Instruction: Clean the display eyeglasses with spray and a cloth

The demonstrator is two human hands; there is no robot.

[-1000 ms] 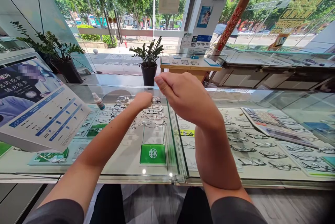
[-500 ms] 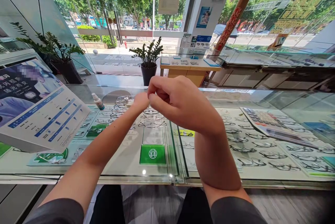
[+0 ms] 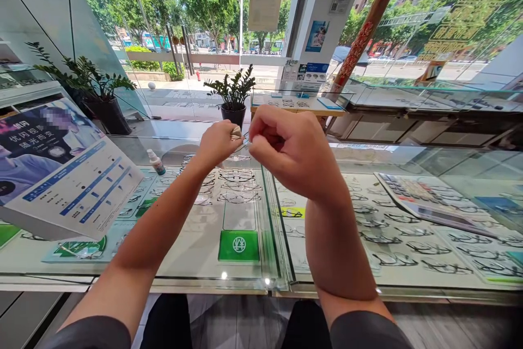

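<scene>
Both my hands are raised close together over the glass display counter. My left hand is closed on a small cream cloth, a bit of which pokes out by the fingers. My right hand is curled with thumb and forefinger pinched, back of the wrist toward me. A thin dark line shows in the narrow gap between the hands; what the right fingers grip is hidden. Below, rows of eyeglasses lie inside the counter, with a green card in front of them.
A tilted printed display box stands left, near a small spray bottle. A calculator rests on the glass at right. Beyond the counter are a potted plant and a low table.
My left hand has turned and moved slightly up, showing the cream cloth by its fingers. My right hand has shifted a little right and up, and the gap between the hands has widened.
</scene>
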